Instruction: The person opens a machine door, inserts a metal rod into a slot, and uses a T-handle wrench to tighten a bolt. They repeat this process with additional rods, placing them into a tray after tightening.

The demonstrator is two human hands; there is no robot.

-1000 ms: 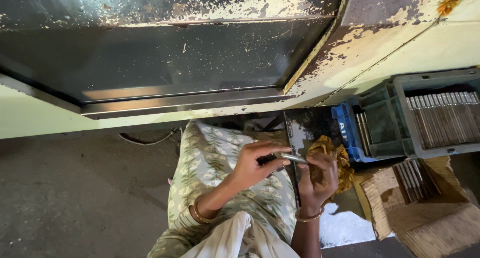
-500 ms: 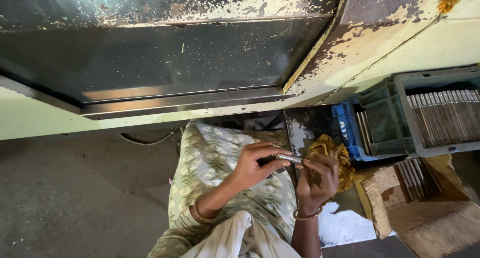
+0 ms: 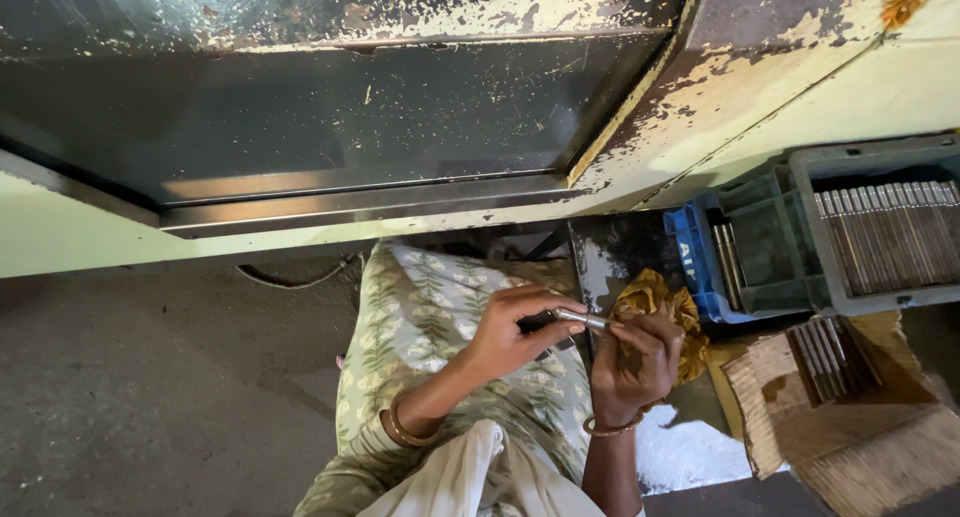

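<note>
Little had shifted: left hand (image 3: 510, 339) and right hand (image 3: 635, 362) still pinched a thin, stiff, slippery-looking metal rod (image 3: 583, 320) end-to-end, yellow rag (image 3: 660, 297) at two o'clock.

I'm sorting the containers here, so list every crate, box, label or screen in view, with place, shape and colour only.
Grey crate: far right, rectangular plastic, rows of thin metal rods inside.
Green crate: left of the grey one, smaller, open-topped.
Blue crate: beside the green one, white lettering on its wall.
Woven basket: bottom right, tan, flat.
No screens or signs.
</note>
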